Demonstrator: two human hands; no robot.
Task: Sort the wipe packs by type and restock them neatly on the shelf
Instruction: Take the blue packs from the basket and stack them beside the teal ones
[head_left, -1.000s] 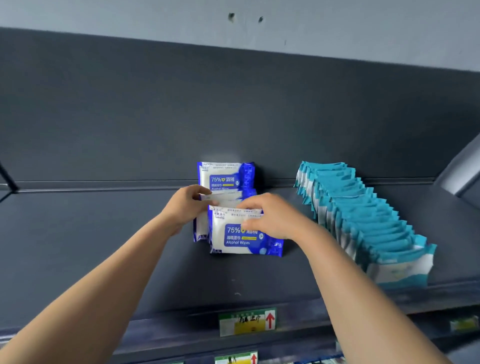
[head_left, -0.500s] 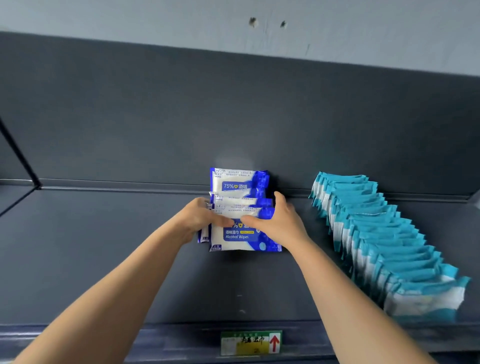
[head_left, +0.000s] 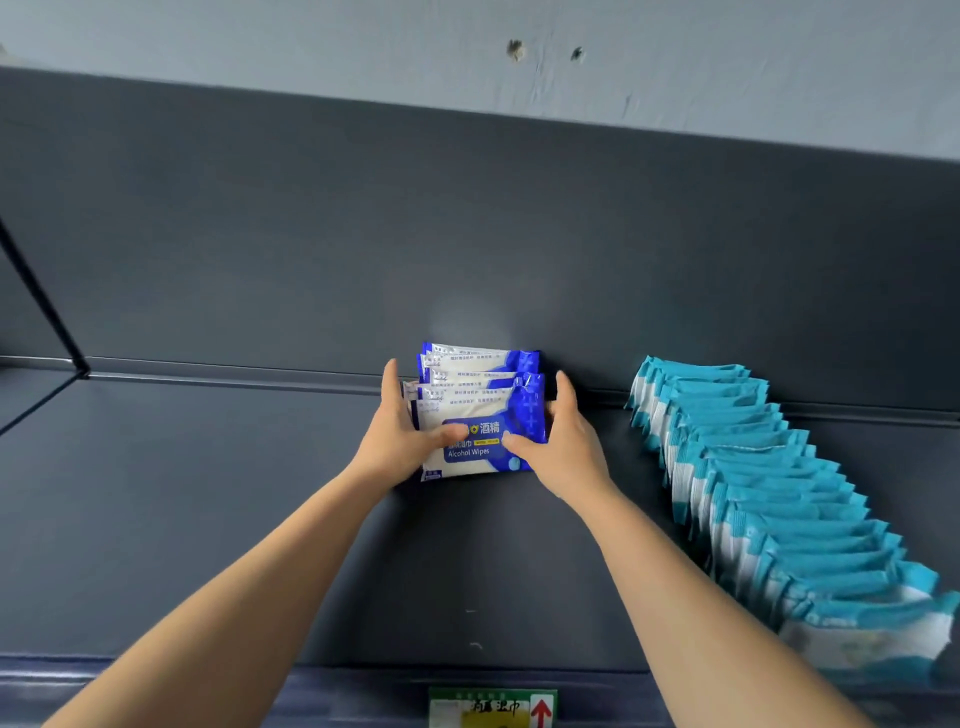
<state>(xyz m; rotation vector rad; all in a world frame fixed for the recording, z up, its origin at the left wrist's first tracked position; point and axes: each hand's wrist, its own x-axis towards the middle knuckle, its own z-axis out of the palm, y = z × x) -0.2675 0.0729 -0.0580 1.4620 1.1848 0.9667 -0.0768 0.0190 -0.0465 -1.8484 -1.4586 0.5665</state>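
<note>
A short row of blue and white alcohol wipe packs (head_left: 480, 387) stands upright against the back of the dark shelf (head_left: 208, 493). My left hand (head_left: 400, 441) presses its left side and my right hand (head_left: 566, 447) presses its right side, fingers straight along the pack ends. Both thumbs lie on the face of the front pack (head_left: 485, 457). A long row of teal and white wipe packs (head_left: 769, 488) stands to the right, apart from my hands.
The shelf's dark back panel (head_left: 467, 234) rises right behind the packs. A green and yellow price label (head_left: 493, 709) with a red arrow sits on the shelf's front lip. A shelf divider (head_left: 47, 312) stands at far left.
The front blue pack went from leaning forward to standing tight against the others. Both hands shifted from holding its top to flanking the sides of the row.
</note>
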